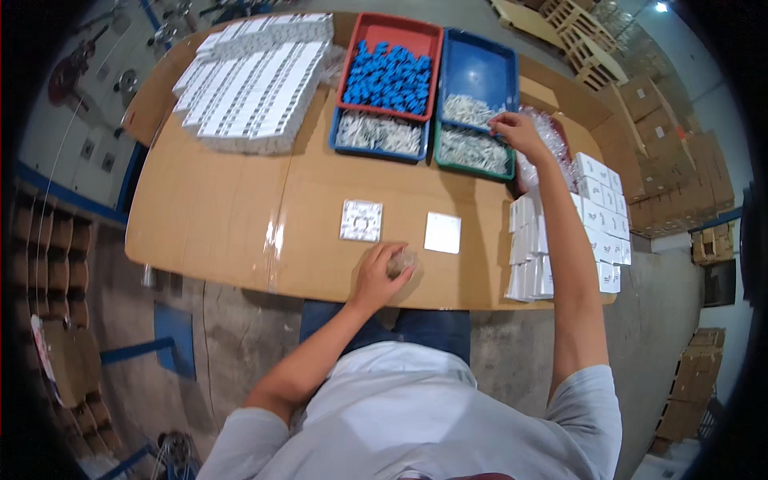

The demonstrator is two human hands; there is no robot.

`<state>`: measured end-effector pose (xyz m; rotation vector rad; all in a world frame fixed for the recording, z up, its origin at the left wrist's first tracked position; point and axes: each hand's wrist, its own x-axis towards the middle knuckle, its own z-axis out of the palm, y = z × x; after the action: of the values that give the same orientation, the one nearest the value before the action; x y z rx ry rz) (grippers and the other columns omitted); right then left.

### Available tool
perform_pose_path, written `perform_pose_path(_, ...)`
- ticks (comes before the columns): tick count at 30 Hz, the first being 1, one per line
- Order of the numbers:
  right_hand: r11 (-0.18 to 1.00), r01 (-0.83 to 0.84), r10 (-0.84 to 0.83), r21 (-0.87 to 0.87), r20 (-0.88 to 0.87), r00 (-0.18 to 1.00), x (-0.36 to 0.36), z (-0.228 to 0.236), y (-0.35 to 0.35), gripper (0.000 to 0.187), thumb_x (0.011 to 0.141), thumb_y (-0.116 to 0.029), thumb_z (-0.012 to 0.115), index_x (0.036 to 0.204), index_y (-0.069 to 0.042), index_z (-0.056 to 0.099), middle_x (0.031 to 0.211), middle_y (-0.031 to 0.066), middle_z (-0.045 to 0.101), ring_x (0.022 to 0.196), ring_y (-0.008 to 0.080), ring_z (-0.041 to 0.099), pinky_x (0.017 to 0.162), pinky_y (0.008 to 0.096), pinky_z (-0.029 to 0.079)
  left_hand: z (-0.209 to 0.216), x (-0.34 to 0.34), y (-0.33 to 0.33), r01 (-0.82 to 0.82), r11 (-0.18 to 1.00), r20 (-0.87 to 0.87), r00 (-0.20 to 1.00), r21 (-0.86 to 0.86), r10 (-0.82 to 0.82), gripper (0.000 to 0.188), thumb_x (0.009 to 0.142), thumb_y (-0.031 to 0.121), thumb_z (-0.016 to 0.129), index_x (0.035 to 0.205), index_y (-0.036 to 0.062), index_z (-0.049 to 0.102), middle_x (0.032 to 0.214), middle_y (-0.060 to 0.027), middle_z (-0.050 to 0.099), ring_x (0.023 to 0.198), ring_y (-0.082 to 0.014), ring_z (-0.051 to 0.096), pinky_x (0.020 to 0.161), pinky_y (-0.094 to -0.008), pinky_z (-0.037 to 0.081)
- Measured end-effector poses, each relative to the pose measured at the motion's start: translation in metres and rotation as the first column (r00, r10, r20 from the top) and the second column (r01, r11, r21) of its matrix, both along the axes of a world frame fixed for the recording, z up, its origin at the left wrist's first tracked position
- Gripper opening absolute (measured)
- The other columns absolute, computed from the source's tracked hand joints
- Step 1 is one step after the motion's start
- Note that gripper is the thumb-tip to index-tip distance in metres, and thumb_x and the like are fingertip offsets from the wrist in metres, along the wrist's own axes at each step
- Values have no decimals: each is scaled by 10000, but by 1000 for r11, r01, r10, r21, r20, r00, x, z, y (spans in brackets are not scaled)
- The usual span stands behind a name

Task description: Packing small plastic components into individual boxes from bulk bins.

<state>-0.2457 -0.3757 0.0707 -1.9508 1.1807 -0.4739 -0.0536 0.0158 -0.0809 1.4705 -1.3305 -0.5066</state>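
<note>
My left hand (378, 278) is curled near the table's front edge around a small, clear, crumpled piece that looks like a plastic bag (402, 262). Just beyond it lies a square white frame-like plate with grey details (362, 221). To the right of that is a plain white square plate (442, 233). My right arm reaches far forward, with my right hand (520, 134) over the near right corner of a blue tray (480, 68) holding small whitish pieces. Its fingers are pinched together; anything between them is too small to make out.
A red tray (436, 48) of blue parts stands behind another blue tray (332, 144) of small clear packets. A green tray (472, 170) holds similar pieces. White boxes are stacked at far left (256, 88) and right (604, 208). Clear plastic bags (548, 144) lie beyond my right arm.
</note>
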Motion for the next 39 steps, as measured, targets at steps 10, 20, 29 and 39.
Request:
perform_pose_path(10, 971, -221, 210, 95, 112, 971, 21, -51, 229, 135, 923, -116, 758, 1017, -19, 766, 823, -16, 707, 684, 40, 519, 621, 243, 441, 2, 7, -2, 21, 997, -69, 997, -80, -27, 433, 846, 164, 807, 1236, 40, 665, 1150, -121, 654, 1060, -294, 659, 925, -391, 524)
perform_pose_path(20, 982, -160, 145, 99, 150, 978, 36, -82, 288, 165, 904, -124, 769, 1001, 9, 745, 811, 84, 723, 712, 142, 607, 682, 305, 510, 1, 4, 4, 55, 992, -17, 998, -112, -57, 441, 820, 100, 800, 1236, 41, 670, 1148, -133, 658, 1066, -315, 666, 923, -383, 530)
perform_pose_path(29, 989, -144, 138, 20, 177, 974, 41, -91, 290, 163, 942, -137, 741, 1029, 0, 755, 839, 105, 729, 743, 157, 640, 691, 318, 516, 3, 6, 3, 60, 990, -34, 997, -125, -65, 438, 824, 77, 783, 1243, 32, 663, 1144, -141, 666, 1060, -316, 670, 930, -380, 531)
perform_pose_path(39, 999, -26, 35, -28, 386, 922, 36, -87, 307, 176, 1011, -158, 678, 965, 1, 738, 961, 44, 692, 770, 113, 578, 711, 263, 466, 1, 3, 9, -52, 974, -138, 990, -220, 22, 441, 826, 131, 816, 1227, 34, 663, 1175, -140, 678, 1058, -332, 666, 913, -404, 526)
